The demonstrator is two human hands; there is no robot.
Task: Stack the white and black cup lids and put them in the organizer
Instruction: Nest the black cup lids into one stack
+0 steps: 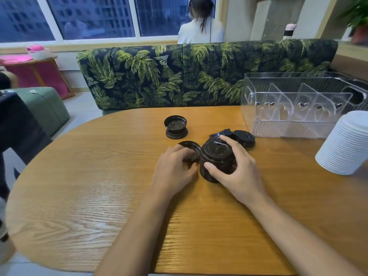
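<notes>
My right hand (237,168) grips a tall stack of black lids (217,156) standing on the wooden table (99,186), thumb at its front and fingers round its far side. My left hand (175,166) pinches a single black lid (192,149) lying flat just left of the stack. A short pile of black lids (175,127) sits further back. More black lids (244,137) lie behind the stack on the right. A tall stack of white lids (344,144) lies tilted at the right edge. The clear organizer (298,108) with dividers stands at the back right, its compartments holding nothing.
A bench with a palm-leaf backrest (179,76) runs behind the table. A person (201,22) sits beyond it, facing the window. A green seat (43,108) and a pink stand (39,74) are on the left.
</notes>
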